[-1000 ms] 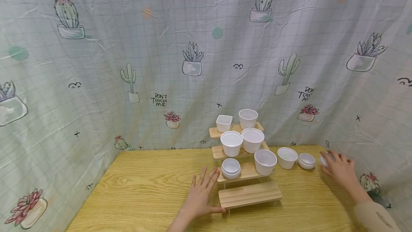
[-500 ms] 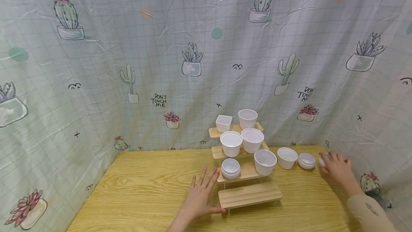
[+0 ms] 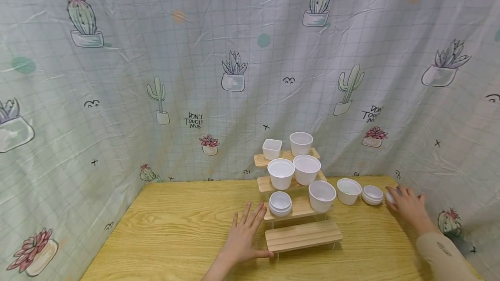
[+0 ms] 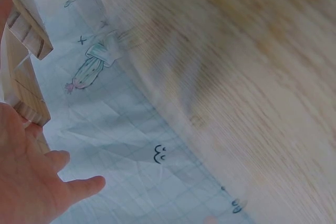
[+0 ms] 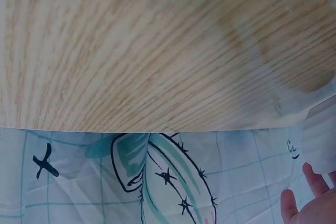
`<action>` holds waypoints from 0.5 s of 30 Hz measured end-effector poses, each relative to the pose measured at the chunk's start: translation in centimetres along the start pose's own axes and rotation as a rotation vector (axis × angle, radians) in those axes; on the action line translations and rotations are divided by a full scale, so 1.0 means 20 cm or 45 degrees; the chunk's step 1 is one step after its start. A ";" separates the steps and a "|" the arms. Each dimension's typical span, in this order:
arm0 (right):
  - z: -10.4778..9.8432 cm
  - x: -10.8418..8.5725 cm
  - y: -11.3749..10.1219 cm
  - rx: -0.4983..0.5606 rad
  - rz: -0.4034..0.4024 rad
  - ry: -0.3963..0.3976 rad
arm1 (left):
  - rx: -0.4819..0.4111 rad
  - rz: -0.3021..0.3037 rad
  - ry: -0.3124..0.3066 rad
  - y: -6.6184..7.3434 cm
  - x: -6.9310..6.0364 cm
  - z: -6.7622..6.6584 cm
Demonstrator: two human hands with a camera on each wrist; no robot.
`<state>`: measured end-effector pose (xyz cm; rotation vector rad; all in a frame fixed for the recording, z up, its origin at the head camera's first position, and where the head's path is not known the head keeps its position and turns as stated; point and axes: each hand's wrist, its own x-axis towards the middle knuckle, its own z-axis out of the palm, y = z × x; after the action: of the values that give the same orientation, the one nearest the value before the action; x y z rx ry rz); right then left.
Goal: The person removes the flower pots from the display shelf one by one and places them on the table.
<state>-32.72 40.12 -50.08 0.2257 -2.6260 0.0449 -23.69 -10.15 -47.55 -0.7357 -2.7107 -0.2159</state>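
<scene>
My left hand [image 3: 244, 237] lies at the left side of a tiered wooden stand [image 3: 304, 236], fingers spread and straight, the thumb touching the lowest step. The left wrist view shows this hand [image 4: 26, 166] beside the ends of the wooden steps [image 4: 29, 103]. At the far right of the table, my right hand [image 3: 410, 205] grips a small white cup [image 3: 392, 196], mostly hidden under the fingers. Just left of it stand a low white ringed cup [image 3: 372, 195] and a taller white cup [image 3: 349, 191]. Fingers of the right hand [image 5: 312, 203] show at the right wrist view's corner.
Upper steps carry several white containers, among them a square cup [image 3: 271, 149], round cups [image 3: 307, 170] and a ringed cup [image 3: 280, 204]. The lowest step is bare wood. A cactus-print curtain [image 3: 250, 112] hangs behind and at both sides of the wood-grain table [image 3: 175, 229].
My right hand and forearm have shifted slightly left, bringing the small white cup closer to the ringed cup. The left hand and the stand have stayed put.
</scene>
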 end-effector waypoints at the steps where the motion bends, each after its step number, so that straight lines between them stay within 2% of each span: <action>1: 0.00 0.00 0.00 0.003 0.001 -0.003 | 0.001 0.000 0.000 0.00 0.00 0.00; 15: 0.03 0.07 0.00 0.067 0.010 -0.094 | -0.008 -0.025 -0.015 0.01 0.04 0.01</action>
<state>-34.13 39.93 -49.94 0.2395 -2.7015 0.1108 -24.36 -9.61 -47.40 -0.7142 -2.7307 -0.2254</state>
